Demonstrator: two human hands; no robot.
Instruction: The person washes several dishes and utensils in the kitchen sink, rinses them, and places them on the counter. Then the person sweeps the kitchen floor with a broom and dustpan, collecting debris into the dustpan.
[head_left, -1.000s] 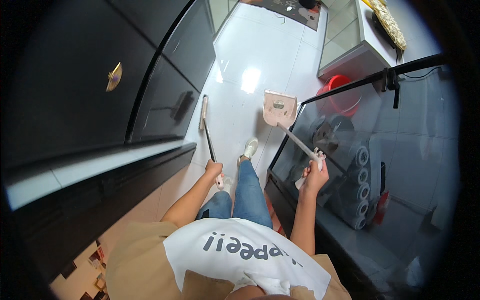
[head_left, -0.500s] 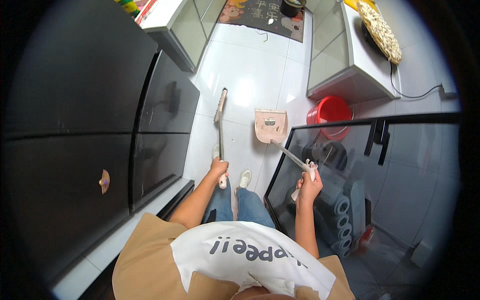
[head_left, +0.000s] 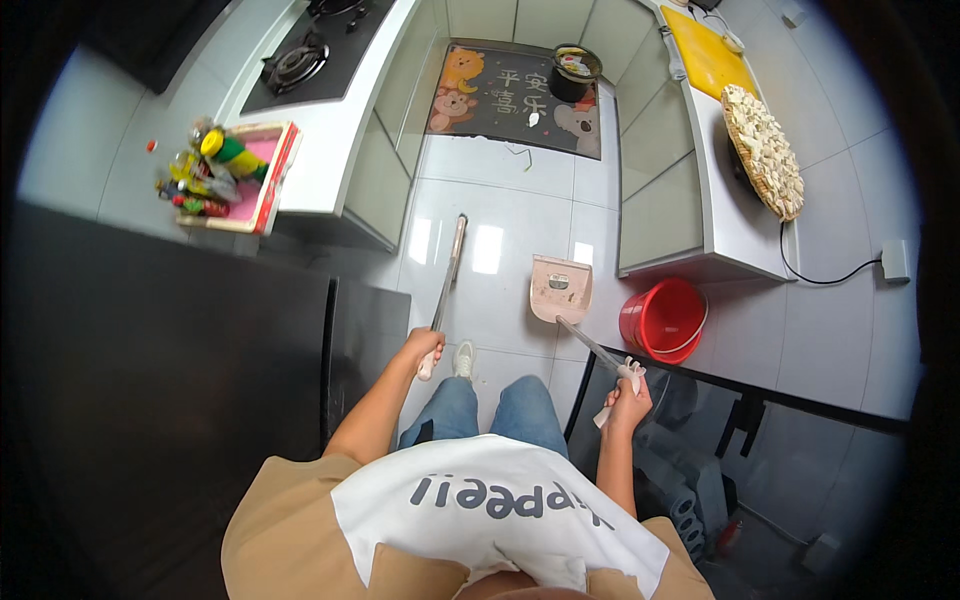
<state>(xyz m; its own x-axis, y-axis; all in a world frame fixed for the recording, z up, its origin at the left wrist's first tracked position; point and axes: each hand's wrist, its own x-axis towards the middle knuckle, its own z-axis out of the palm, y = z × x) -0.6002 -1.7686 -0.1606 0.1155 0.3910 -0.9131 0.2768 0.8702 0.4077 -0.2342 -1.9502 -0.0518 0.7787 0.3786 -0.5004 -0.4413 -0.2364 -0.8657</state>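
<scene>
My left hand (head_left: 427, 347) is closed around the pale handle end of a broom (head_left: 444, 292). The broom's narrow pink head points away from me, low over the white tile floor; whether it touches the floor I cannot tell. My right hand (head_left: 628, 403) grips the pale handle of a long-handled dustpan (head_left: 561, 290). Its pink pan, with dark specks on it, lies ahead of me to the right of the broom. A thin greenish strand (head_left: 521, 156) is on the tiles farther off, and a small white scrap (head_left: 533, 118) rests on the dark floor mat (head_left: 490, 85).
A red bucket (head_left: 668, 320) stands right of the dustpan, beside a dark glass door (head_left: 790, 420). A black bin (head_left: 572, 80) is on the mat. Cabinets line both sides, with a bottle tray (head_left: 262, 180) at left and a basket of pale pieces (head_left: 765, 155) at right. A dark cabinet (head_left: 170, 400) fills the near left.
I have moved forward, so the mat, bin and counters show more fully and the bucket sits nearer. Both hands keep their grip; the broom and dustpan have travelled along with me.
</scene>
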